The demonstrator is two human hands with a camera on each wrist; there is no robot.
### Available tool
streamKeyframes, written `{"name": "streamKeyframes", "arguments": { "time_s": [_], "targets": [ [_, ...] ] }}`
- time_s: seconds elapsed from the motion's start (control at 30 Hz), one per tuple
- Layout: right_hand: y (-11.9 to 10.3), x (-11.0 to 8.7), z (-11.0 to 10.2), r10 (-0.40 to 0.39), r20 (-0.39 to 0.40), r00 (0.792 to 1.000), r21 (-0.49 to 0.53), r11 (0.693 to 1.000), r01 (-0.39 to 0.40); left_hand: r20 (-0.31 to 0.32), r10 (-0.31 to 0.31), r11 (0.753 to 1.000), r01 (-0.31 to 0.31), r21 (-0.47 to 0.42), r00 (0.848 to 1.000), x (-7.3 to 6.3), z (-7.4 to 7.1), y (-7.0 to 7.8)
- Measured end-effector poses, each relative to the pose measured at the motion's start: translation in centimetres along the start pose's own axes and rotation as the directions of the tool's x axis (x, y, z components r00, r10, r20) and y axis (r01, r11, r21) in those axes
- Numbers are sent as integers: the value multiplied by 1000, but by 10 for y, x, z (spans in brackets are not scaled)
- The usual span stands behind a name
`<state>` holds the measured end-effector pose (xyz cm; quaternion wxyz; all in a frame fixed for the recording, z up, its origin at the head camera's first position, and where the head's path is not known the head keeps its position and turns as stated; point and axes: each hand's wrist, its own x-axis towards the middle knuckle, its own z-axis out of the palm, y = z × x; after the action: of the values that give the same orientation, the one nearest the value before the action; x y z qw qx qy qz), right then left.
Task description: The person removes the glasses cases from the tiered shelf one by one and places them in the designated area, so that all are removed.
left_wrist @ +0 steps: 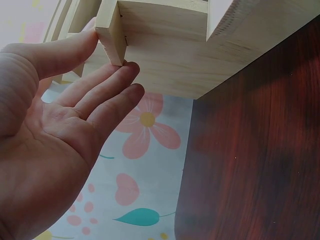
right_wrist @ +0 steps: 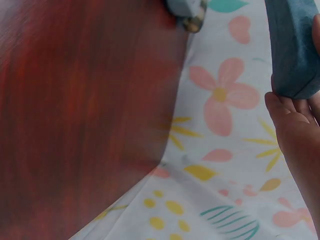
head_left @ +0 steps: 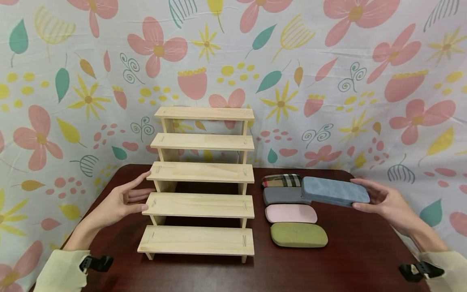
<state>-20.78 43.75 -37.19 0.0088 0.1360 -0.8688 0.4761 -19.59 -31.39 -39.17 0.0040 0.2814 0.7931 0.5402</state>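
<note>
My right hand (head_left: 388, 205) grips a blue glasses case (head_left: 333, 190) by its right end, holding it raised at the right of the table. The case also appears in the right wrist view, partly cut off, with the right hand (right_wrist: 300, 125) at its end. My left hand (head_left: 114, 205) is at the left side of a pale wooden five-step stand (head_left: 198, 205). In the left wrist view, thumb and fingertips of the left hand (left_wrist: 65, 120) pinch the end of one step (left_wrist: 109, 30) from opposite edges.
Right of the stand, more glasses cases lie in a column: plaid (head_left: 281, 180), grey (head_left: 284, 196), pink (head_left: 291, 213) and olive green (head_left: 299, 235). All stand on a dark red-brown table (head_left: 350, 259). A flower-patterned cloth (head_left: 233, 48) hangs behind and at the sides.
</note>
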Motion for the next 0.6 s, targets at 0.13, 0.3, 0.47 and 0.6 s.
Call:
{"name": "streamKeyframes", "arguments": {
  "time_s": [0.13,0.3,0.47,0.6],
  "targets": [
    [14,-6,-8,35,20,999,-28,999,-34,-4,-16,1000,16,0,1000,0,0,1],
    [31,-10,-12,34,2,999,-3,999,-34,-5,-28,1000,28,-4,1000,-1,0,2],
    [46,-15,-16,84,28,996,4,996,-84,-12,-32,999,32,3,999,-2,0,1],
    [58,-21,-21,174,47,984,-34,984,-173,-8,-26,1000,26,3,1000,-1,0,1]
  ]
}}
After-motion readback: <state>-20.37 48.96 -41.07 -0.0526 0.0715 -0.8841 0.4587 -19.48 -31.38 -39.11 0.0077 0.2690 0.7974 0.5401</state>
